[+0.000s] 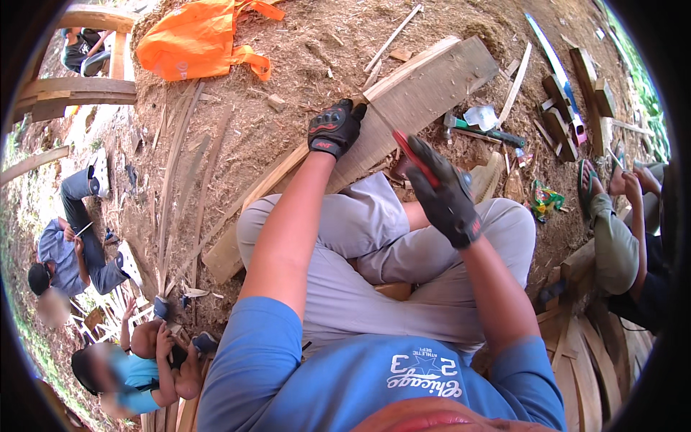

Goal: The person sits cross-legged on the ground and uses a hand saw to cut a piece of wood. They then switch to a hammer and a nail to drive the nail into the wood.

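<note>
My left hand (335, 129), in a black glove with red trim, grips the near-left edge of a thick wooden board (425, 86). The board slants from the upper right down past my left knee; my forearm and leg hide part of it. In my right hand (450, 198), also gloved, is a red-handled tool (416, 157), its handle held in closed fingers. A thin dark line runs from the handle toward my left fingertips across the board; it looks like a saw blade seen edge-on. Right of the board lies a hammer (489, 132) with a green and black handle.
An orange bag (198, 42) lies at the far left. A long handsaw (551, 61) rests by wooden blocks (560, 119) at the right. A green wrapper (547, 200) lies nearby. Several people sit around me at left and right, among wood strips (173, 187).
</note>
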